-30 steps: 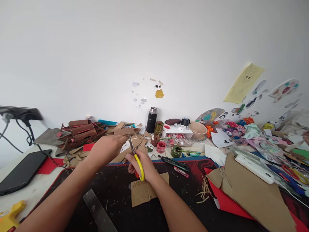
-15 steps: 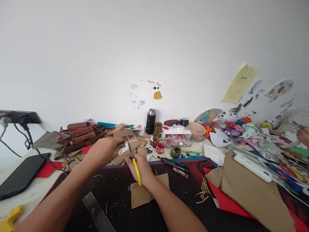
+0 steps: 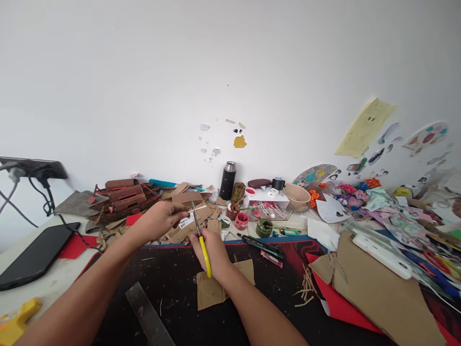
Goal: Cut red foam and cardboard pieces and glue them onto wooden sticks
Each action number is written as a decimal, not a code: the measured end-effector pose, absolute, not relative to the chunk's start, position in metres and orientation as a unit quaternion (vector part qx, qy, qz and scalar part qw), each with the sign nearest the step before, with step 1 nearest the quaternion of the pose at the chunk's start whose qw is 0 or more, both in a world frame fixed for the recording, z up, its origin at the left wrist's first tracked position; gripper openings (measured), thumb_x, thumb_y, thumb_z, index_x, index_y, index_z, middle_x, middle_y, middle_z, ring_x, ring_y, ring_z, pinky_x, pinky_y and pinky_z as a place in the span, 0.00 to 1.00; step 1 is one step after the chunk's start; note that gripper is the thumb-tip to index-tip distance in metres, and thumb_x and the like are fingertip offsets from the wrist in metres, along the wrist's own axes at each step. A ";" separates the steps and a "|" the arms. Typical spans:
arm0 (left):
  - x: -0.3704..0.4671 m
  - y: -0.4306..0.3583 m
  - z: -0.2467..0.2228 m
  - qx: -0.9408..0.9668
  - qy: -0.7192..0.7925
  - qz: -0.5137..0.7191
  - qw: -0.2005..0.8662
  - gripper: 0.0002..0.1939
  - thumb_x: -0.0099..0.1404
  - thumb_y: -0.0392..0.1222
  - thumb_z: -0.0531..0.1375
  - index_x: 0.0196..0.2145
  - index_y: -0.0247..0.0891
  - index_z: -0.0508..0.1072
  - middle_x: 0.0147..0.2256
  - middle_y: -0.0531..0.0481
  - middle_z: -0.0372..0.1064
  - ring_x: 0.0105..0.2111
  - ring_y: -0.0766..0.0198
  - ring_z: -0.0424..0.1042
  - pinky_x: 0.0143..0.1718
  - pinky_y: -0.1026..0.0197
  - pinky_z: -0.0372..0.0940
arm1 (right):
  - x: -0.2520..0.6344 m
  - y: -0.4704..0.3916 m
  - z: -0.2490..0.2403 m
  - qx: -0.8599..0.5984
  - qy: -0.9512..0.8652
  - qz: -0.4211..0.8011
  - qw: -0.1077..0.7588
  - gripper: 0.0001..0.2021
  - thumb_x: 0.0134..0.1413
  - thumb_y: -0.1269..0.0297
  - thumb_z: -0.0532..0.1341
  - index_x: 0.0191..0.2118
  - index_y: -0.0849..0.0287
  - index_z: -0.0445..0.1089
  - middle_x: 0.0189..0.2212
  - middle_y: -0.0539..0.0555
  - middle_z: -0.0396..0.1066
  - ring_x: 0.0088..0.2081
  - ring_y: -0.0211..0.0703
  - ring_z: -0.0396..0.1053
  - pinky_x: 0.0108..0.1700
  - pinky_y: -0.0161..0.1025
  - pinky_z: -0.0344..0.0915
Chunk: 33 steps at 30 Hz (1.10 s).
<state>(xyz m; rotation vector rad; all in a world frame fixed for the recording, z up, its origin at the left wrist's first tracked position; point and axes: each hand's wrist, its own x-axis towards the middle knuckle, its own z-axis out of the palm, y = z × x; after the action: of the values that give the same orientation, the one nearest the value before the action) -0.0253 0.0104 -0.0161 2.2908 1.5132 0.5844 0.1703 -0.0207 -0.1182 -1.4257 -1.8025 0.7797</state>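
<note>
My right hand (image 3: 213,252) is closed round a pair of scissors (image 3: 204,254) with yellow handles. The metal blades point up and away, toward the back of the desk. To their left, my left hand (image 3: 163,220) pinches a thin pale strip (image 3: 200,207), which sticks out to the right across the blades near their tips. Whether the blades touch the strip I cannot make out. Under my right forearm lies a piece of brown cardboard (image 3: 211,290) on the dark mat (image 3: 173,266). Behind both hands are cardboard scraps (image 3: 187,197).
A metal ruler (image 3: 147,312) lies at the front. Paint jars (image 3: 264,228), a black flask (image 3: 228,181) and a utility knife (image 3: 261,245) stand or lie beyond. At right are a cardboard sheet (image 3: 378,293) and pale strips (image 3: 306,287); at left, a phone (image 3: 38,254) and brown model (image 3: 124,198).
The whole scene has shifted slightly to the right as my head turned. Both hands keep their hold, with the scissors and strip in nearly the same position. The hand at the far right edge is gone from view.
</note>
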 end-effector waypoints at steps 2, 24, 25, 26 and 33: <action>-0.021 0.010 -0.018 0.810 0.535 0.198 0.133 0.26 0.74 0.54 0.51 0.45 0.43 0.87 0.42 0.45 0.87 0.42 0.49 0.84 0.44 0.59 0.72 | 0.172 -0.020 -0.115 -0.558 -0.680 0.334 0.339 0.12 0.64 0.53 0.70 0.35 0.56 0.78 0.28 0.53 0.76 0.32 0.48 0.76 0.34 0.37 0.66; -0.009 -0.002 -0.012 0.837 0.541 0.037 -0.074 0.20 0.72 0.35 0.54 0.52 0.45 0.83 0.46 0.40 0.86 0.42 0.46 0.86 0.38 0.56 0.73 | 0.181 -0.024 -0.107 -0.474 -0.636 0.495 0.354 0.22 0.63 0.40 0.70 0.40 0.55 0.74 0.20 0.46 0.71 0.21 0.41 0.73 0.25 0.33 0.68; -0.009 -0.002 -0.012 0.838 0.539 0.037 -0.075 0.20 0.72 0.36 0.54 0.52 0.45 0.83 0.46 0.40 0.86 0.42 0.47 0.86 0.37 0.57 0.73 | 0.182 -0.023 -0.107 -0.470 -0.638 0.497 0.353 0.22 0.63 0.40 0.70 0.41 0.56 0.74 0.21 0.47 0.72 0.22 0.42 0.74 0.27 0.33 0.70; -0.009 -0.003 -0.012 0.840 0.536 0.036 -0.076 0.20 0.72 0.36 0.54 0.51 0.44 0.83 0.46 0.40 0.86 0.42 0.48 0.86 0.37 0.58 0.72 | 0.184 -0.023 -0.107 -0.466 -0.642 0.498 0.350 0.22 0.63 0.40 0.71 0.41 0.56 0.75 0.21 0.48 0.73 0.24 0.43 0.76 0.29 0.33 0.71; -0.014 0.000 -0.019 0.849 0.518 0.048 -0.088 0.18 0.71 0.37 0.54 0.48 0.42 0.84 0.40 0.39 0.86 0.37 0.48 0.85 0.33 0.58 0.71 | 0.192 -0.026 -0.093 -0.437 -0.671 0.494 0.340 0.21 0.63 0.41 0.72 0.47 0.55 0.78 0.26 0.51 0.79 0.34 0.48 0.83 0.36 0.35 0.74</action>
<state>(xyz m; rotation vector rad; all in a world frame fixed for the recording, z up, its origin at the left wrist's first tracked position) -0.0139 0.0005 -0.0185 2.8286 1.7257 0.1588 0.1923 -0.0260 -0.0931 -1.1377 -1.7458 1.2853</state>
